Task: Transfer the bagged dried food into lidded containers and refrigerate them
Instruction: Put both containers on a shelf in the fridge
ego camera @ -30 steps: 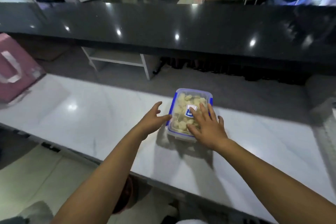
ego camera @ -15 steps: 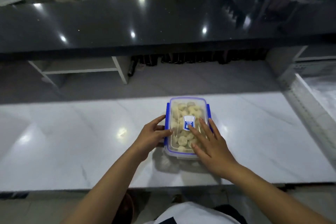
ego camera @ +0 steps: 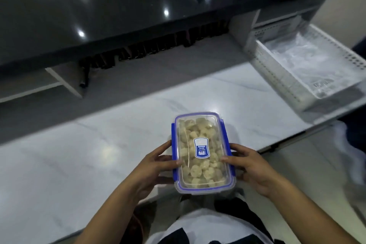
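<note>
- The lidded container (ego camera: 203,154), clear with blue rim and side latches, is the landmark; it sits at the near edge of the white marble worktop (ego camera: 79,154), its near end reaching past that edge, long axis pointing away from the person.
- Pale dried food pieces (ego camera: 198,172) fill it under the closed lid, and a blue-and-white label (ego camera: 201,148) sits at the lid's centre.
- The left hand (ego camera: 152,168) grips the container's left side, fingers curled round the wall and thumb on the lid.
- The right hand (ego camera: 253,166) grips the right side the same way, thumb on the lid's edge.
- Beyond the container and to its right lies a white perforated basket (ego camera: 277,77) holding crumpled clear plastic (ego camera: 309,59).
- A black glossy counter (ego camera: 118,16) runs behind the container, above the worktop.
</note>
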`<state>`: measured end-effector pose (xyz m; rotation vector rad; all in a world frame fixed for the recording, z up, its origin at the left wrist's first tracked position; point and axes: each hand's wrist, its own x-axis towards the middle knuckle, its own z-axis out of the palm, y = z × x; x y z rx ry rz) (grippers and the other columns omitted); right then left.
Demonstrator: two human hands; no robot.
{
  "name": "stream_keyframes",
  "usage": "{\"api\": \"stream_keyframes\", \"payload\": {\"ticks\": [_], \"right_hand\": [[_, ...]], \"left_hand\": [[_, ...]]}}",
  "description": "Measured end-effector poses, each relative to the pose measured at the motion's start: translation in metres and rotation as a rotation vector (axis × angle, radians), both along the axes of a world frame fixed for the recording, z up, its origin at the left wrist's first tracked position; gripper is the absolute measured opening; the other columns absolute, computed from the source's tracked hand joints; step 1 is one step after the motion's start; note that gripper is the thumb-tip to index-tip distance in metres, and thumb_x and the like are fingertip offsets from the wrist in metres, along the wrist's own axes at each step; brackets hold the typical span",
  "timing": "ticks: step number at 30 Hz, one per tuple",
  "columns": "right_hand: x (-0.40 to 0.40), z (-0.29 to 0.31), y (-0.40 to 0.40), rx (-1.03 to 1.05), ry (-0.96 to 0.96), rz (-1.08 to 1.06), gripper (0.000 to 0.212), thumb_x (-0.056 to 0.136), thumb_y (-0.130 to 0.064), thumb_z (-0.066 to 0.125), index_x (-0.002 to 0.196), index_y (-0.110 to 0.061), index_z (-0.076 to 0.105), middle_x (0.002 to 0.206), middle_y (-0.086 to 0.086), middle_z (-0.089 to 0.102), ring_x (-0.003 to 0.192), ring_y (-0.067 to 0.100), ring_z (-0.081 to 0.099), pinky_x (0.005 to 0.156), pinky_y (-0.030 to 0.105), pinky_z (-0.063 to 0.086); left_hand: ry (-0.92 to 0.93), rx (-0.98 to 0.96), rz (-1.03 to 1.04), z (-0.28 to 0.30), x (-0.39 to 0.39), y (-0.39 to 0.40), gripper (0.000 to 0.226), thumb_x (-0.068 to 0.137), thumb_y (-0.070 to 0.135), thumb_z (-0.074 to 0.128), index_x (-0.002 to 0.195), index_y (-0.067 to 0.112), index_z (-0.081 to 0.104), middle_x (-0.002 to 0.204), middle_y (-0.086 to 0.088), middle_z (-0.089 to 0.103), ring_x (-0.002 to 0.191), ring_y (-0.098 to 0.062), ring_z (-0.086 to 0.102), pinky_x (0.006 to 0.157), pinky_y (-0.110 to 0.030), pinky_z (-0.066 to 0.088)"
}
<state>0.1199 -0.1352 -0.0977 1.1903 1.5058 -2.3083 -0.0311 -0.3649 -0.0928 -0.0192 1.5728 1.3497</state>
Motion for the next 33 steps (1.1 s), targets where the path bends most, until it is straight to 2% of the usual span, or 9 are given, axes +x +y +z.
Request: {"api": "stream_keyframes", "payload": {"ticks": [3, 7, 11, 14, 19, 21, 24, 28, 33], "right_hand": [[0.054, 0.003, 0.017, -0.062, 0.036, -0.143, 0.063, 0.063, -0.014, 0.087, 0.123, -0.014, 0.069, 0.113, 0.01, 0.074, 0.087, 0.026, 0.073, 0.069, 0.033, 0.06], [0.14, 0.012, 0.029, -0.041, 0.068, -0.367, 0.069, 0.056, -0.019, 0.085, 0.123, -0.018, 0.07, 0.122, 0.015, 0.07, 0.102, 0.031, 0.07, 0.079, 0.045, 0.058], [0.214, 0.032, 0.032, 0.005, 0.085, -0.603, 0.061, 0.064, -0.006, 0.082, 0.122, -0.023, 0.071, 0.104, 0.018, 0.069, 0.095, 0.032, 0.07, 0.076, 0.048, 0.058], [0.266, 0.043, 0.038, 0.034, 0.106, -0.752, 0.055, 0.073, 0.003, 0.069, 0.121, -0.023, 0.071, 0.105, 0.021, 0.065, 0.094, 0.034, 0.067, 0.075, 0.049, 0.057], [0.346, 0.051, 0.058, 0.029, 0.156, -0.886, 0.051, 0.074, 0.0, 0.064, 0.119, -0.023, 0.073, 0.101, 0.017, 0.067, 0.092, 0.032, 0.068, 0.073, 0.046, 0.058], [0.377, 0.051, 0.066, 0.037, 0.168, -0.923, 0.052, 0.072, -0.009, 0.071, 0.122, -0.024, 0.07, 0.098, 0.014, 0.07, 0.09, 0.029, 0.069, 0.072, 0.044, 0.058], [0.424, 0.044, 0.079, 0.048, 0.167, -0.942, 0.063, 0.064, -0.026, 0.087, 0.124, -0.028, 0.069, 0.103, 0.014, 0.07, 0.095, 0.029, 0.07, 0.074, 0.043, 0.058], [0.49, 0.032, 0.101, 0.058, 0.133, -0.973, 0.052, 0.078, -0.012, 0.074, 0.126, -0.032, 0.067, 0.105, 0.018, 0.066, 0.097, 0.029, 0.068, 0.079, 0.044, 0.058], [0.554, 0.021, 0.136, 0.082, 0.124, -1.008, 0.051, 0.075, -0.013, 0.076, 0.122, -0.033, 0.07, 0.099, 0.016, 0.061, 0.09, 0.024, 0.067, 0.073, 0.038, 0.058]], "left_hand": [[-0.07, 0.046, -0.16, 0.002, 0.009, 0.034, 0.059, 0.086, 0.007, 0.071, 0.134, 0.036, 0.056, 0.113, -0.013, 0.073, 0.098, -0.032, 0.073, 0.085, -0.051, 0.058], [-0.227, 0.117, -0.398, 0.001, 0.03, 0.1, 0.057, 0.087, -0.007, 0.061, 0.132, 0.027, 0.06, 0.098, -0.013, 0.073, 0.069, -0.023, 0.071, 0.072, -0.043, 0.061], [-0.237, 0.157, -0.667, 0.007, 0.067, 0.173, 0.064, 0.079, -0.001, 0.073, 0.132, 0.032, 0.062, 0.118, -0.019, 0.07, 0.099, -0.037, 0.072, 0.075, -0.046, 0.06], [-0.167, 0.173, -0.787, 0.017, 0.11, 0.219, 0.066, 0.077, 0.003, 0.07, 0.135, 0.034, 0.059, 0.119, -0.016, 0.071, 0.097, -0.032, 0.073, 0.068, -0.04, 0.06], [-0.138, 0.184, -0.874, 0.036, 0.19, 0.274, 0.058, 0.079, 0.003, 0.07, 0.126, 0.036, 0.066, 0.117, -0.016, 0.071, 0.097, -0.032, 0.071, 0.071, -0.043, 0.061], [-0.123, 0.173, -0.89, 0.041, 0.226, 0.294, 0.056, 0.077, 0.003, 0.07, 0.121, 0.037, 0.067, 0.113, -0.015, 0.073, 0.094, -0.029, 0.072, 0.067, -0.04, 0.061], [-0.099, 0.154, -0.944, 0.044, 0.28, 0.323, 0.061, 0.077, 0.001, 0.073, 0.127, 0.034, 0.063, 0.117, -0.021, 0.069, 0.091, -0.029, 0.072, 0.065, -0.04, 0.061], [-0.073, 0.14, -1.017, 0.035, 0.346, 0.356, 0.071, 0.078, 0.002, 0.078, 0.138, 0.032, 0.055, 0.119, -0.023, 0.068, 0.093, -0.032, 0.072, 0.067, -0.04, 0.06], [-0.044, 0.133, -1.083, 0.023, 0.411, 0.403, 0.074, 0.074, 0.008, 0.075, 0.139, 0.036, 0.053, 0.116, -0.018, 0.071, 0.094, -0.026, 0.072, 0.067, -0.038, 0.06]]}}
